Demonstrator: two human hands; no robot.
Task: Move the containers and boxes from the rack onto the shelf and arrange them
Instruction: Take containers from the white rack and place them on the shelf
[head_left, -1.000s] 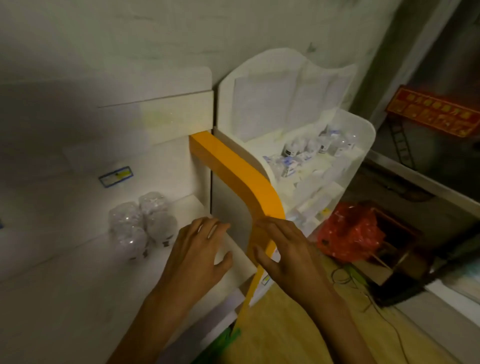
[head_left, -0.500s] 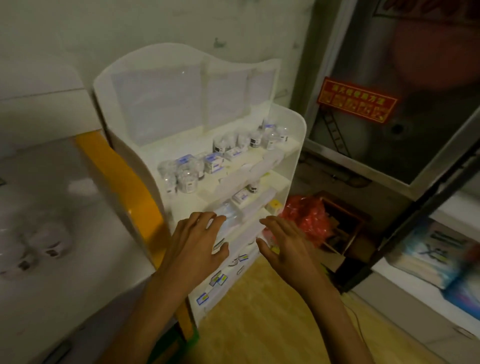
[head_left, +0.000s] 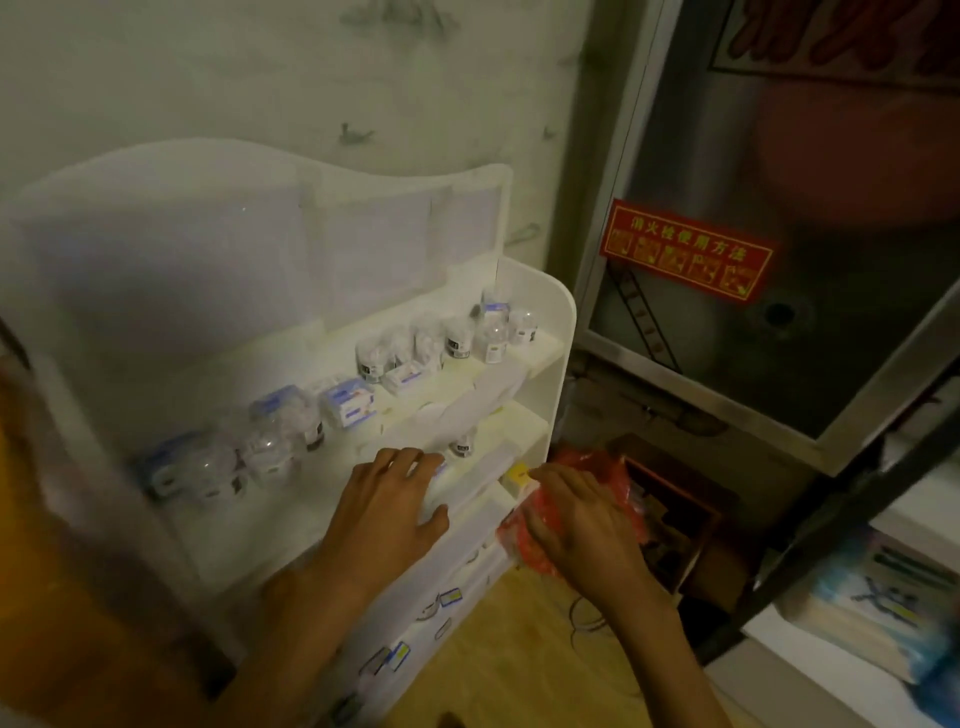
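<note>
Across the middle of the frame stands the white tiered rack (head_left: 563, 332), and it is still well stocked: a row of clear round containers (head_left: 457, 338) on the top tier toward the right, small blue-and-white boxes (head_left: 349, 402) in the middle of that tier, and another cluster of clear containers (head_left: 265, 441) toward the left. One more small container (head_left: 461, 447) sits on the tier below. Judged from this, most of the moving is still to do; nothing is in hand at this moment.

The left hand (head_left: 387, 506) lies flat over the front lip of a lower tier, fingers straight and spread, its grip slack and holding nothing. The right hand (head_left: 576, 512) hovers at the right end of the rack, over a red plastic bag (head_left: 597, 467), fingers loosely extended and likewise empty. A small yellow box (head_left: 518, 474) sits just beside its fingertips; whether they touch it cannot be told.

The shelf that should receive the goods is hardly in view: only a blurred orange edge (head_left: 21, 493) at the far left of the frame suggests it, so what has already been placed there cannot be judged. The containers' labels are too soft to read, the lower tiers are partly hidden behind the hands, and the lowest front panel shows only small stickers (head_left: 451, 597). At the right, a metal-framed cabinet (head_left: 649, 171) carries a red notice (head_left: 685, 249).
</note>
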